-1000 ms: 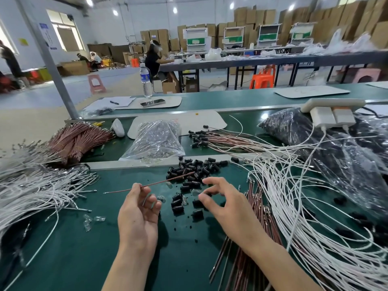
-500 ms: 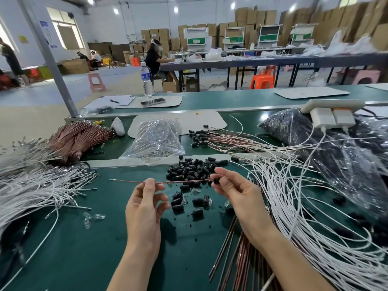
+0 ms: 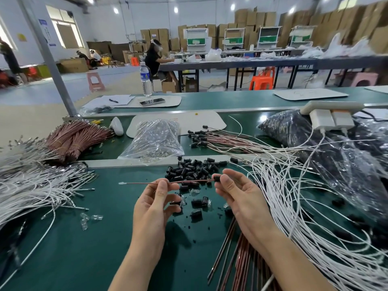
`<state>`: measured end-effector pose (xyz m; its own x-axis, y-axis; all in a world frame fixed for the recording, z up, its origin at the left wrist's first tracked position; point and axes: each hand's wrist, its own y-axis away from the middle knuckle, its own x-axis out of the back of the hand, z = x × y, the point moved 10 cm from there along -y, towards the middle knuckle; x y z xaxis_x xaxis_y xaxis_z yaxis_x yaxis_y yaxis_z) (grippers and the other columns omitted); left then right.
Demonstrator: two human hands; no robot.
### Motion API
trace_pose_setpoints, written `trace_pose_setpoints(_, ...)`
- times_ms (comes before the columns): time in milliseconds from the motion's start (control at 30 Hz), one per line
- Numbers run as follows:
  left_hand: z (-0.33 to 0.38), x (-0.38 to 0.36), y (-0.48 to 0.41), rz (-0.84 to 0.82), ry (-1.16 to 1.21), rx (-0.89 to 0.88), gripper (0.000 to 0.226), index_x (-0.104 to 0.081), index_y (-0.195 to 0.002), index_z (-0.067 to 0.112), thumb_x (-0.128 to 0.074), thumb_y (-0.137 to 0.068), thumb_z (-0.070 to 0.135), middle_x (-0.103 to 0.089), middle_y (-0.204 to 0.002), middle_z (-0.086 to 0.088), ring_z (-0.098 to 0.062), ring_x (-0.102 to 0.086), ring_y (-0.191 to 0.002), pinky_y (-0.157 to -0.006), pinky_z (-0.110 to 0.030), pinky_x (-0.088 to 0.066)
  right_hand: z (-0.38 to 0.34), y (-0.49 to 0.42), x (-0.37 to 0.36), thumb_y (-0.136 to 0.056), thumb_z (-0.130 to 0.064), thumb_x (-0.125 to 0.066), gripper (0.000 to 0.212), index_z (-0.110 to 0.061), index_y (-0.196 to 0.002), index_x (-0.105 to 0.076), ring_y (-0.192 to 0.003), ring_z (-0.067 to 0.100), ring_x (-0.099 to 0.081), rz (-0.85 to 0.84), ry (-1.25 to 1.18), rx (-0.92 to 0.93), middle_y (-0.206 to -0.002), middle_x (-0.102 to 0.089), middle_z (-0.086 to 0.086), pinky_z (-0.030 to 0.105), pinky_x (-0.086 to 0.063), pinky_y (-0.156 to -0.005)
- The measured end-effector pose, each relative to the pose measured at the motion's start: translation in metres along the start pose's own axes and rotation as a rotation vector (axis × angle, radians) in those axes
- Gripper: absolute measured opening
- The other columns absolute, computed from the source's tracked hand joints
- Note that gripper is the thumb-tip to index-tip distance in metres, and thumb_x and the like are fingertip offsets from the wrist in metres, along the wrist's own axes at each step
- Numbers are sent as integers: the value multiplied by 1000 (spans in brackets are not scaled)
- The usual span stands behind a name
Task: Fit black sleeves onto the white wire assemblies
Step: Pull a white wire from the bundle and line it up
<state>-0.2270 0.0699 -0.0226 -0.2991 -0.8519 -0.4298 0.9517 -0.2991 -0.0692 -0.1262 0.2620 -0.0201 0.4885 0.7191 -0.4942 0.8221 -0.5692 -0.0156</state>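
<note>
Where the two hands meet above the green bench top, one thin reddish-brown wire is held roughly level, its white tip pointing left.

Left hand: thumb and forefinger pinch the wire near its middle. The other fingers curl loosely below and hold nothing.

Right hand: thumb and forefinger pinch a single black sleeve at the wire's right end. The remaining fingers are half extended and relaxed. Whether the wire end sits inside the sleeve cannot be told.

Loose black sleeves: a heap on the bench just behind the hands, with a few more scattered beneath them.

Small clear parts: a few lie left of the left hand.

White wire assemblies: a large tangled spread beside the right hand. A second white mass lies at the left edge.

Brown wire bundle: upper left, behind the second white mass.

Loose brown wires: on the bench beside the right forearm.

Sleeved wires: fanned out behind the heap, black sleeves at their left ends.

Clear plastic bag: left of the sleeved wires.

Dark bag: far right, with white wires draped over it.

Power strip: above the dark bag, two white plugs fitted.

Water bottle: upright on the far bench.
</note>
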Motion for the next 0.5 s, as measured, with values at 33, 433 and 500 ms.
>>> trace_pose_setpoints(33, -1, -1, 0, -5, 23, 14, 18, -66, -95, 15, -62, -86, 29, -76, -93, -7, -14, -66, -65, -54, -25, -55, 1, 0, 1, -64, -28, -82, 48, -9, -107, -72, -88, 18, -74, 5, -48, -25, -105, -77, 14, 22, -58, -77)
trace_pose_setpoints(433, -6, -4, 0, -42, 106, 48, 14, -71, -94, 19, -62, -85, 23, -77, -102, -9, -16, -71, -70, -55, -26, -57, 15, 2, -3, -75, -22, -76, 19, -9, -89, -76, -74, 16, -72, 26, -200, -175, -86, -75, 9, 25, -60, -68)
trace_pose_setpoints(500, -4, -6, 1, -49, 80, 30, 14, -70, -95, 19, -61, -86, 23, -76, -103, -9, -16, -71, -70, -55, -25, -57, 16, 4, -5, -75, -22, -75, 13, -12, -82, -78, -74, 16, -72, 18, -218, -192, -87, -75, 9, 25, -60, -68)
